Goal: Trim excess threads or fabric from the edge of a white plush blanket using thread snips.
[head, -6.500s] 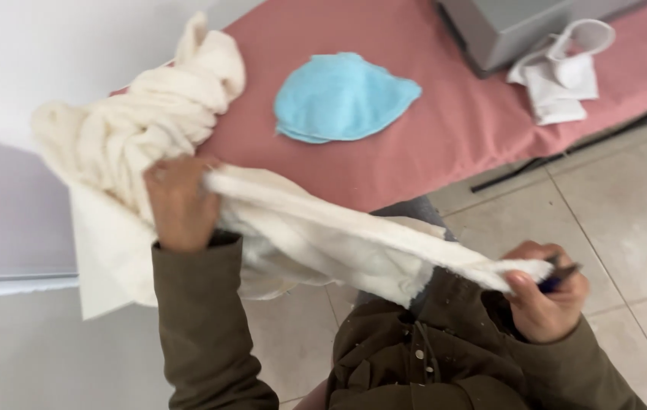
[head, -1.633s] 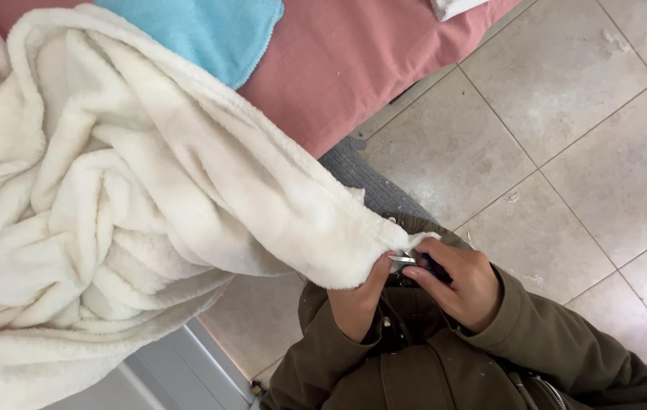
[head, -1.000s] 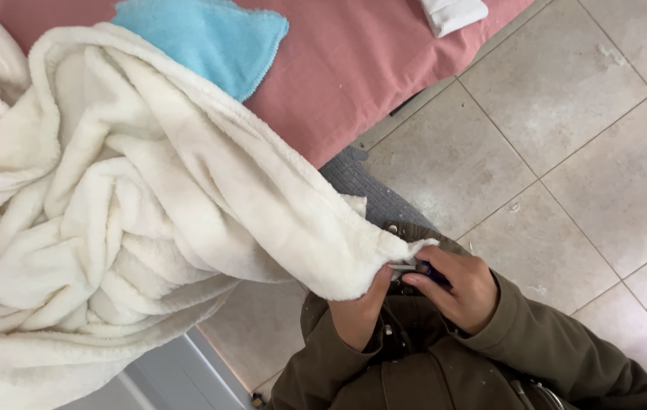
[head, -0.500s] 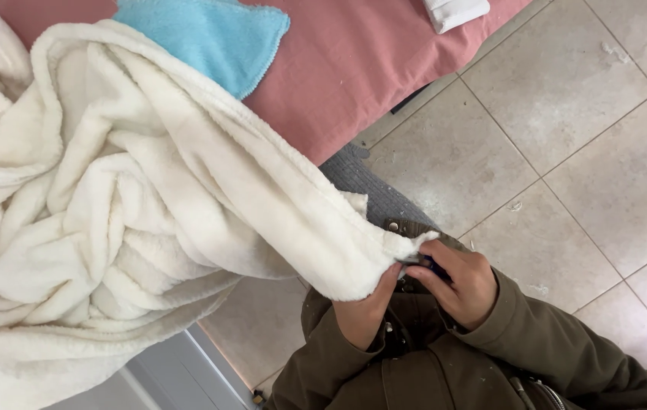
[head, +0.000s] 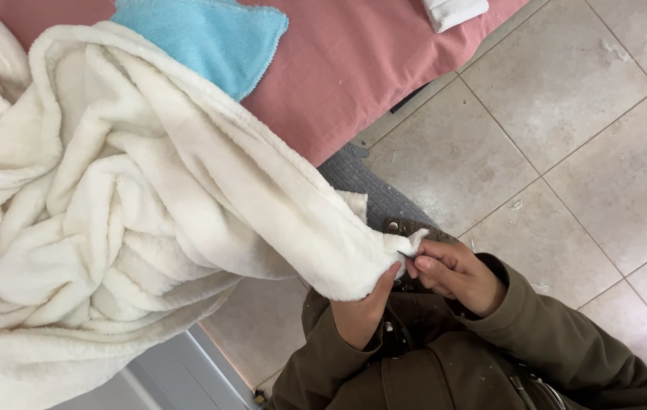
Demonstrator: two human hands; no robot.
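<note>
Little has shifted since half a second ago: left hand [head: 361, 307] still pinches the blanket [head: 148, 212] corner, right hand [head: 456, 273] fingers pinching a small dark tool there. Soft, bulky fleece, best gripped at its edge, spreads toward ten o'clock, covering the pink table [head: 354, 68].

The cream fleece blanket [head: 133, 220] is thick and plush, bunched into deep soft folds that fill the left side of the view, with a rolled edge arching across its top. From that mass it narrows down to one corner at lower centre, drawn out to a small tip. A small dark tool [head: 405, 256], thin and pointed, meets that tip; only a sliver of it shows, so it may be a needle or a small blade, and its shape cannot be told for certain.
</note>
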